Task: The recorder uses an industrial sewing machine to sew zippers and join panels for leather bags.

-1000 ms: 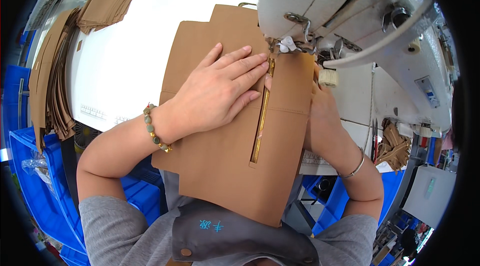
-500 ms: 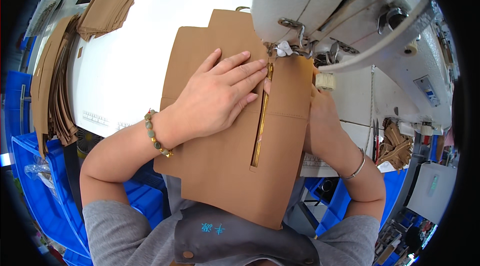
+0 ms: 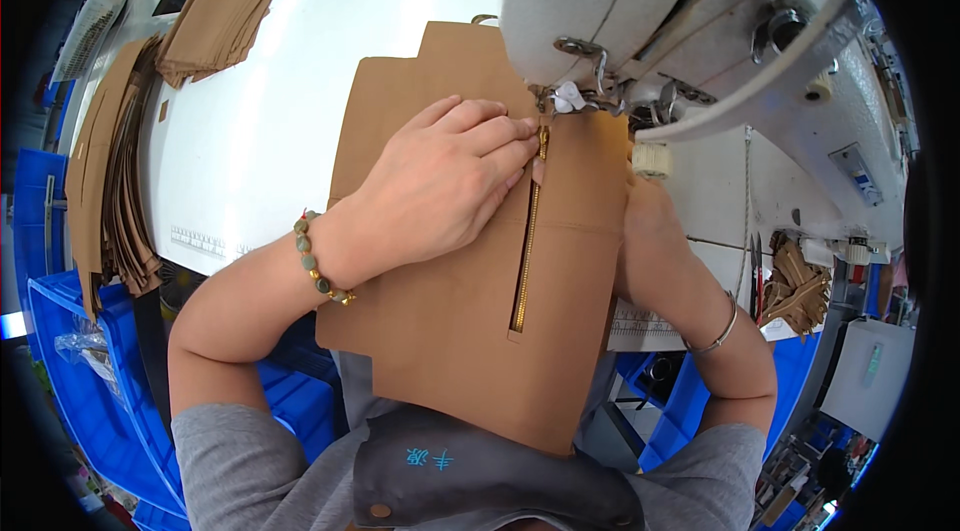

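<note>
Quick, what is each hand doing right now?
Left hand: open, palm flat on the brown panel beside the zipper.
Right hand: mostly hidden under the panel; grip cannot be told.

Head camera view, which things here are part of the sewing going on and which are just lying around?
In use:
left hand
right hand
brown panel
gold zipper
sewing machine

Lying about:
brown pieces stacked far left
brown stack at the table's back
blue bins

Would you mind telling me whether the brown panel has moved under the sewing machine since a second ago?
Yes. The brown panel has fed away from the person, toward the sewing machine: less gold zipper shows before the needle.
</note>
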A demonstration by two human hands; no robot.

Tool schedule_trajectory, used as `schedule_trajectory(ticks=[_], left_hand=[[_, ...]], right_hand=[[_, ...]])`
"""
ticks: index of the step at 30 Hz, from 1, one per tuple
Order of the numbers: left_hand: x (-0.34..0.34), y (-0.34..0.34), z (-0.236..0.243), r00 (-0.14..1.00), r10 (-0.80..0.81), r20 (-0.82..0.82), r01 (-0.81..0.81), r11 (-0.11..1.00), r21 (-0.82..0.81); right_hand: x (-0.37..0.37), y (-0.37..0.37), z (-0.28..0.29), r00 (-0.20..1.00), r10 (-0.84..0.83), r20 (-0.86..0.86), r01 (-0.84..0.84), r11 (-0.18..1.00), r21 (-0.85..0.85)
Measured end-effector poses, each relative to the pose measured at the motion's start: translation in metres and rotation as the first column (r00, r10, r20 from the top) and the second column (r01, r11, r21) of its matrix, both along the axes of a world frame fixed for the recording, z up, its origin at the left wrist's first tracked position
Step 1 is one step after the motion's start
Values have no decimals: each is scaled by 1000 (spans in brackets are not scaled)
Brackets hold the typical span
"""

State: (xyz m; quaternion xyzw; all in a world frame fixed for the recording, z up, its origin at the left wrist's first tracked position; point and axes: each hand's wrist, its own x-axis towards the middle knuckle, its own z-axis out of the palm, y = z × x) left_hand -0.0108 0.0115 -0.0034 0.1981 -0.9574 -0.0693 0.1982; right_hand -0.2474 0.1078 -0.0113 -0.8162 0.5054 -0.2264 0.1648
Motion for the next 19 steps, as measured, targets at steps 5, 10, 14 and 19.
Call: schedule_trajectory(ticks=[5, 10, 14, 19], left_hand=[[0, -1, -2, 1000, -4, -19, 4, 1000, -3], [0, 0, -1, 1000, -1, -23, 0, 1000, -21], [1, 2, 1, 1000, 12, 3, -12, 1000, 11], [-1, 0, 1, 1000, -5, -3, 5, 1000, 0]], right_hand=[[-6, -1, 5, 998, 17, 63, -19, 999, 41], [-21, -3, 29, 958, -288, -13, 283, 948, -147], [-16, -3, 29, 941, -334, 55, 337, 909, -245], [3, -7, 4, 976, -121, -182, 70, 961, -266]])
